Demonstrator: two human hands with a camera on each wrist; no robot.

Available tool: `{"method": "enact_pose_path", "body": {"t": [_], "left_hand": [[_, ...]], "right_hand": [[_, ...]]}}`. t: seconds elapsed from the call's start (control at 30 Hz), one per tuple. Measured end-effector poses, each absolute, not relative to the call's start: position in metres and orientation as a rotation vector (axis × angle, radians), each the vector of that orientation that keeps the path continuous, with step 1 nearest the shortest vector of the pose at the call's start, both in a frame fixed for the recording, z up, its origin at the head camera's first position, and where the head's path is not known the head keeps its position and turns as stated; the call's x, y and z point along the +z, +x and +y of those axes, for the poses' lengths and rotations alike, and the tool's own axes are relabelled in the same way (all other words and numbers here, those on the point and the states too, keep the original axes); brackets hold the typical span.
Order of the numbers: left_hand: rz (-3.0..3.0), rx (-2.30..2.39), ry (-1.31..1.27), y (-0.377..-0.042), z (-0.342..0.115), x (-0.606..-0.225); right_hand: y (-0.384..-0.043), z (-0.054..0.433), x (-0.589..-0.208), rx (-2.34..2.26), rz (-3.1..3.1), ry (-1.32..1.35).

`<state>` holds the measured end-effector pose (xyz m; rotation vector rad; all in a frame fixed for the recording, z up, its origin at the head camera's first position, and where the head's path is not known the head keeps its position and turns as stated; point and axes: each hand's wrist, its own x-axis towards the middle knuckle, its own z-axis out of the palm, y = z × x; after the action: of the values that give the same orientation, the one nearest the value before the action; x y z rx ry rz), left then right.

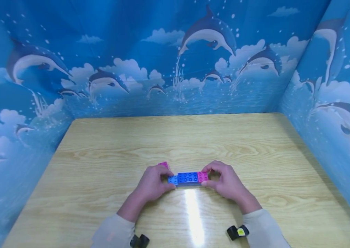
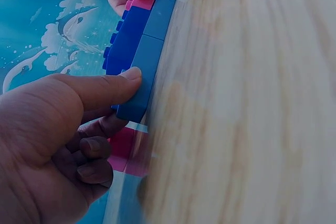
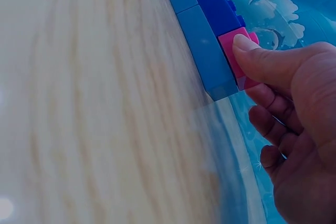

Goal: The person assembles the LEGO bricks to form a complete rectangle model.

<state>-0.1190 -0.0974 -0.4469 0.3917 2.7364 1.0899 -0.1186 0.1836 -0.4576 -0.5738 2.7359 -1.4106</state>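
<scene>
A row of joined toy building bricks lies on the table in front of both hands. Two light blue bricks (image 3: pixel 202 45) form its bottom layer, end to end. On top sit a dark blue brick (image 1: pixel 188 177) across the middle and a pink brick (image 3: pixel 234 51) at the right end. My left hand (image 1: pixel 153 182) pinches the left light blue brick (image 2: pixel 137 85) between thumb and fingers. With thumb and fingers, my right hand (image 1: pixel 225 179) pinches the pink brick at the other end. Another pink brick (image 1: pixel 163 164) lies just behind the left hand, partly hidden by it.
The bricks lie on a wood-grain table (image 1: pixel 100 144). A blue curtain (image 1: pixel 150 51) printed with dolphins surrounds its back and sides. Dark wrist devices (image 1: pixel 238 232) sit at both sleeves.
</scene>
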Motion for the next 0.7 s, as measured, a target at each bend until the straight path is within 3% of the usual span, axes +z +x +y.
{"method": "enact_pose_path", "body": {"t": [0.7], "left_hand": [[2.753, 1.025, 0.374, -0.119, -0.0956, -0.4457]], "right_hand": [[-0.1133, 0.1812, -0.464, -1.346, 2.826, -0.515]]}}
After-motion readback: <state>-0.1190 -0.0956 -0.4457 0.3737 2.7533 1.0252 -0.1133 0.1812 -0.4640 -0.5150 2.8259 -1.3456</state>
